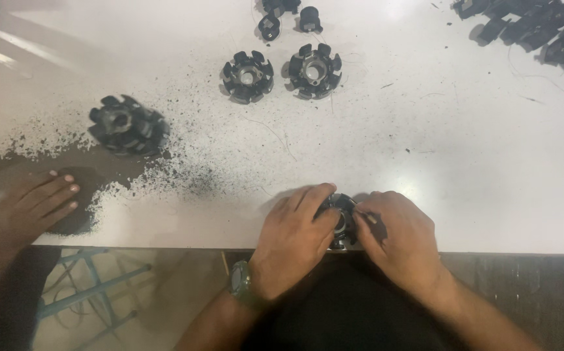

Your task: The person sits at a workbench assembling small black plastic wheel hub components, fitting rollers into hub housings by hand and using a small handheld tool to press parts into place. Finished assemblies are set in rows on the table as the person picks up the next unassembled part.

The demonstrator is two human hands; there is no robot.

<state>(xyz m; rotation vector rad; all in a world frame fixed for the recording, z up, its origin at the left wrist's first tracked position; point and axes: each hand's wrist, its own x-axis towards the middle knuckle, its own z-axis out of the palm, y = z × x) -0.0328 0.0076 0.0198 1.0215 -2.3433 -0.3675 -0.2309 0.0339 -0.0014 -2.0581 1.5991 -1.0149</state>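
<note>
Holding a black toothed core [340,218] at the near edge of the white bench [464,162], we clamp it from both sides: our left hand [291,244] and right hand [402,237] each keep a closed grip on it, apparently so the part sits steady against the bench. Two like cores [247,77] [314,70] stand side by side farther back, a third [128,125] beside dark grit [184,175]. Another person's hand [35,205] rests flat at the left edge, palm down, holding nothing.
</note>
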